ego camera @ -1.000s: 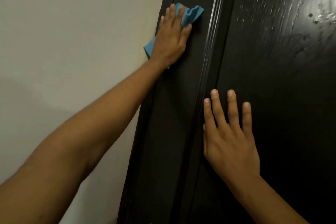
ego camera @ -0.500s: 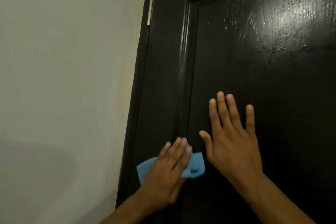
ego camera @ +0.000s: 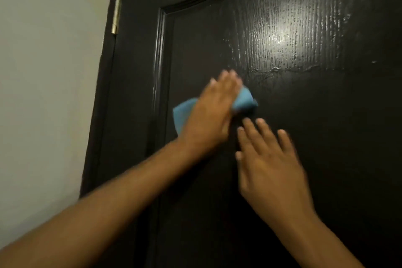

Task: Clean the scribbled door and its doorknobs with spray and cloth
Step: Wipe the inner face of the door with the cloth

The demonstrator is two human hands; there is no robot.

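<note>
The dark brown door (ego camera: 326, 137) fills most of the view, with an arched raised panel that shines wet near the top. My left hand (ego camera: 211, 111) lies flat, fingers straight, pressing a blue cloth (ego camera: 185, 113) against the panel's left part. The cloth shows on both sides of the hand. Just below and to the right, my right hand (ego camera: 269, 163) rests flat on the panel with fingers spread, holding nothing. No doorknob and no spray bottle are in view.
A pale wall (ego camera: 47, 93) lies to the left of the door frame. A brass hinge (ego camera: 116, 12) sits on the door's left edge near the top. Streaks of liquid glisten on the upper panel (ego camera: 282, 35).
My left hand wiped the cloth down the door's left stile, then swept up and right onto the panel. My right hand has stayed flat on the panel.
</note>
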